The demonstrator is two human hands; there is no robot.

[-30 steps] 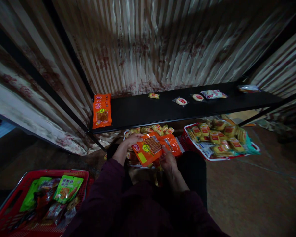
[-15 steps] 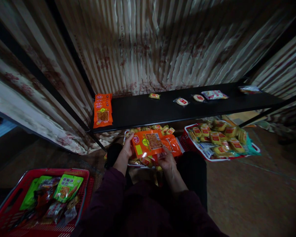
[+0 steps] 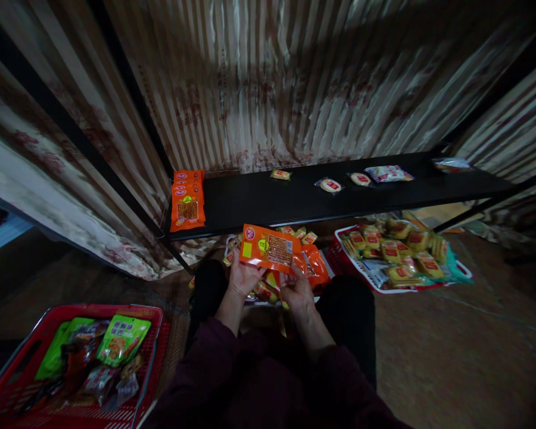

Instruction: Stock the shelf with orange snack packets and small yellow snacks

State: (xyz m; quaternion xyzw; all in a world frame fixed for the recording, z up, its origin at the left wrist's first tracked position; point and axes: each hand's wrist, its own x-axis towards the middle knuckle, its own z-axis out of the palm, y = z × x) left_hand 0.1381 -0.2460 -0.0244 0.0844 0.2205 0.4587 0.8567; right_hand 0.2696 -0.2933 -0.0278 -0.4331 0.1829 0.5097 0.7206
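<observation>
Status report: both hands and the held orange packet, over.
Left hand, right hand both holding orange packet, printed side showing. Second orange packet partly behind its right end. Black shelf beyond.

Flat orange snack packet, brown-striped face up, slightly slanted, in both hands' fingers

At twelve o'clock we hold a packet, the shelf beyond it, the curtain behind. On the shelf, overlapping packs lie at eleven; our baskets sit at nine and two.
</observation>
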